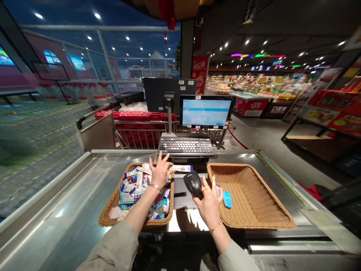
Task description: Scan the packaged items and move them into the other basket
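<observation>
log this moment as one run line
left hand: over wicker basket of packets | right hand: holds scanner | other basket: blue item

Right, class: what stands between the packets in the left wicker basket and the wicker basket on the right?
The right hand, gripping a black handheld barcode scanner, fills the gap between the left basket and right basket, above a dark panel. Both woven rims also rise in the way.
</observation>
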Tool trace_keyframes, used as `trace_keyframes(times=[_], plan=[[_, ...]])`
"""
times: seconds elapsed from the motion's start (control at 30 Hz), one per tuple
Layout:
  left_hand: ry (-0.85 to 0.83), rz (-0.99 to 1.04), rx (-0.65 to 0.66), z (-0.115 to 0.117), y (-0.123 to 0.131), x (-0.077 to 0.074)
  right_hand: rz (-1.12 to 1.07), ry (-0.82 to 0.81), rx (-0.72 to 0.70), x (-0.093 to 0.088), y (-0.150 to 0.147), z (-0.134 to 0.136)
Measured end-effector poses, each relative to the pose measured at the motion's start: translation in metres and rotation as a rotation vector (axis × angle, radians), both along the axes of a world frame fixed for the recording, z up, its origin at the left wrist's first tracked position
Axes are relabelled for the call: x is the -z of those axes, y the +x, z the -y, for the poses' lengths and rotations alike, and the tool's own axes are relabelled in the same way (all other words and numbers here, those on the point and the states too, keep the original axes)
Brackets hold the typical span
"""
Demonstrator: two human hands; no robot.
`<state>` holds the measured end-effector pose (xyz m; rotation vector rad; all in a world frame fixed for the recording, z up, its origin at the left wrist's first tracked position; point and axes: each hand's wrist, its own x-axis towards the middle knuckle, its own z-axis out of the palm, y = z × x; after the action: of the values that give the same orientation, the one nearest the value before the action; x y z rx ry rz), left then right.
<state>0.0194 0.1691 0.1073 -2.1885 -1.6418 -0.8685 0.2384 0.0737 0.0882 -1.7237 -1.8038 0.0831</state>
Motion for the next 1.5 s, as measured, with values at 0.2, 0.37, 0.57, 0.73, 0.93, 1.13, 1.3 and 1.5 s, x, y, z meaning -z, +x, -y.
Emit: trace_keyframes(times=[0.2, 0.37, 0.57, 0.73, 0.93, 1.13, 1.3, 1.5], plan=[[0.038, 0.0, 0.039, -0.003, 0.01, -0.004, 0.026, 0.03, 0.065, 0.004, 0.008, 0.001], [0.046, 0.007, 0.076, -0.008, 0.023, -0.006, 0.045, 0.049, 0.116, 0.008, 0.018, 0.0], [0.041, 0.009, 0.123, -0.015, 0.04, -0.007, 0.05, 0.046, 0.192, 0.004, 0.028, 0.003], [0.047, 0.007, 0.157, -0.019, 0.054, -0.008, 0.039, 0.028, 0.225, 0.004, 0.037, 0.005], [0.048, -0.001, 0.2, -0.025, 0.071, -0.008, 0.018, 0.001, 0.253, 0.009, 0.049, 0.007], [0.039, -0.015, 0.244, -0.03, 0.089, -0.007, 0.036, 0.016, 0.303, 0.009, 0.062, 0.012], [0.011, -0.029, 0.302, -0.034, 0.108, -0.006, 0.027, -0.004, 0.371, 0.009, 0.075, 0.013], [-0.019, -0.041, 0.382, -0.037, 0.13, -0.006, 0.029, -0.002, 0.43, 0.012, 0.091, 0.013]])
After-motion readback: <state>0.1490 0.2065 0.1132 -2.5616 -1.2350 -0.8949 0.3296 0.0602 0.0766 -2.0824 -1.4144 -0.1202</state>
